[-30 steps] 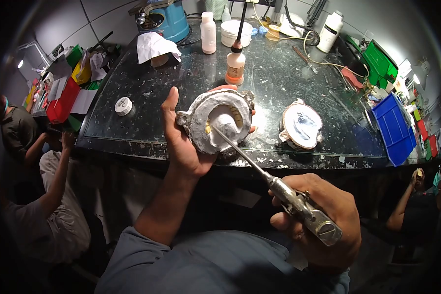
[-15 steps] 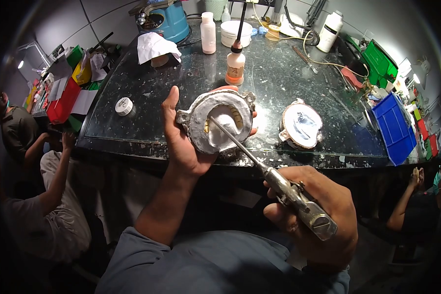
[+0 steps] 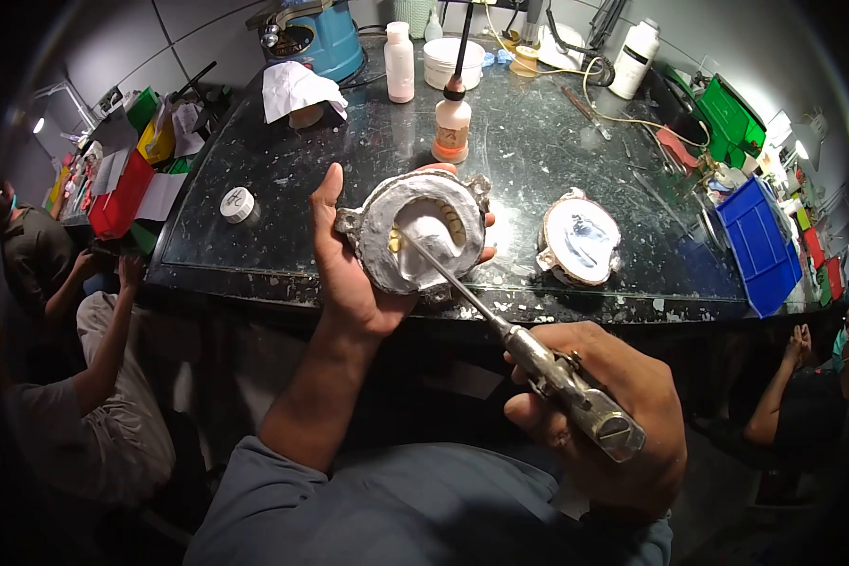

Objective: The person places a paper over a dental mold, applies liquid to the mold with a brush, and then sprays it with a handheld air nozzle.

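Note:
My left hand [image 3: 357, 283] is closed around a round metal dental flask half [image 3: 373, 247] packed with grey-white plaster, holding it up over the front of the bench. A horseshoe-shaped hollow in the plaster shows yellowish teeth along both sides and a white mound in the middle. My right hand [image 3: 637, 401] grips a metal air gun [image 3: 549, 363] with a long thin nozzle. The nozzle tip sits over the hollow, by the teeth on its left side; whether it touches cannot be seen. On the bench to the right lies the other flask half [image 3: 582, 236], its white inside facing up.
A dropper bottle [image 3: 451, 127] with orange liquid stands behind the held flask. Further back are a pink bottle [image 3: 400, 66], a white tub [image 3: 453, 66] and a blue machine [image 3: 323, 42]. A white lid [image 3: 238, 205] lies left, a blue tray [image 3: 759, 245] right. Co-workers sit at both sides.
The nozzle tip and my right hand have shifted very slightly left. Both hands keep their hold, and the flask half stays almost still.

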A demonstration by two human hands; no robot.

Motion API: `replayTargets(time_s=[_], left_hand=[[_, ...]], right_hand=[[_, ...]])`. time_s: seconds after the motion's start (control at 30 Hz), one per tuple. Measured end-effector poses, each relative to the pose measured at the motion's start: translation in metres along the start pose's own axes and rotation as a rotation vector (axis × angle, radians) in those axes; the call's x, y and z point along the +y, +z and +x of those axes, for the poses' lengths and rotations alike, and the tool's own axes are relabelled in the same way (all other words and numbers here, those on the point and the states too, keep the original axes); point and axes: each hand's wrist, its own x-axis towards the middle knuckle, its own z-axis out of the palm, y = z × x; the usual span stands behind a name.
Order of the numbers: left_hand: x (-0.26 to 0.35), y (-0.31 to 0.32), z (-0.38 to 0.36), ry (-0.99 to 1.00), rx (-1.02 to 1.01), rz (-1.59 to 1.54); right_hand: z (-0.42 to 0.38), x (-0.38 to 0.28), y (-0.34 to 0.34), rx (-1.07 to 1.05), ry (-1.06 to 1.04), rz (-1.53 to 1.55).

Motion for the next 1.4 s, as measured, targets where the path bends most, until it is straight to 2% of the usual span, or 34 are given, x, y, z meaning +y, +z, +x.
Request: replayTargets(time_s=[0.17,0.23,0.67,0.77,1.03,1.4], left_hand=[[0.000,0.000,0.000,0.004,-0.003,0.008],[0.000,0.001,0.000,0.001,0.007,0.009],[0.000,0.001,0.001,-0.004,0.020,0.005],[0.000,0.001,0.001,-0.003,0.020,0.004],[0.000,0.000,0.002,0.024,0.041,0.079],[-0.001,-0.001,0.003,0.031,0.044,0.065]], right_hand=[[0.002,0.000,0.001,0.008,-0.032,-0.035],[0.002,-0.003,0.000,-0.002,0.039,-0.007],[0.007,-0.002,0.006,0.101,0.096,0.054],[0.007,-0.001,0.004,0.113,0.015,-0.016],[-0.004,-0.002,0.001,0.154,0.121,-0.082],[-0.022,0.004,-0.003,0.177,0.102,-0.079]])
